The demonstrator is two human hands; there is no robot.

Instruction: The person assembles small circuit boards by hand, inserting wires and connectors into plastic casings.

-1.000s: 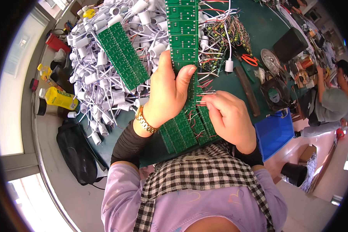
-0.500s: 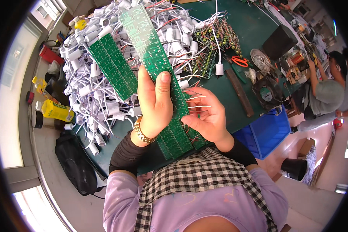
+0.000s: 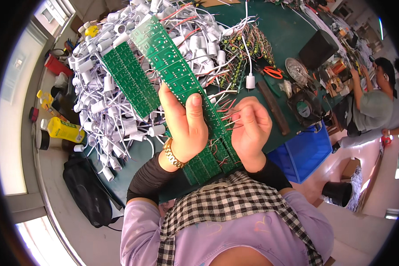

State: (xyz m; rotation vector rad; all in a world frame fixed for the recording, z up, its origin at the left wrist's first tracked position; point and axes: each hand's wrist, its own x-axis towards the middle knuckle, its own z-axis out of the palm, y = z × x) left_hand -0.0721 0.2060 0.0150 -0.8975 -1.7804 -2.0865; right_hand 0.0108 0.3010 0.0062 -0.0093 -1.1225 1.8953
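A long green circuit board (image 3: 175, 71) slants across the middle, gripped by my left hand (image 3: 188, 128) with the thumb lying on its face. Short red and white wires (image 3: 227, 111) stick out from its right edge. Beside that edge my right hand (image 3: 252, 133) is closed in a pinch, thumb against the forefinger, at the end of a thin wire. The fingertips partly hide what they hold. A second green board panel (image 3: 131, 77) rests on a heap of white corded sockets (image 3: 115, 119). Another green panel (image 3: 203, 165) lies under my hands, near my apron.
Small boards with tangled wires (image 3: 252, 42) lie beyond my right hand. Orange-handled scissors (image 3: 274, 72), a brown bar (image 3: 274, 106) and a metal dish (image 3: 297, 68) are to the right. A blue crate (image 3: 303, 153) stands below the table edge. People work at far right.
My right hand has moved slightly right and up, and its fingers have drawn into a pinch off the board's edge. The long board has tilted further left at its top.
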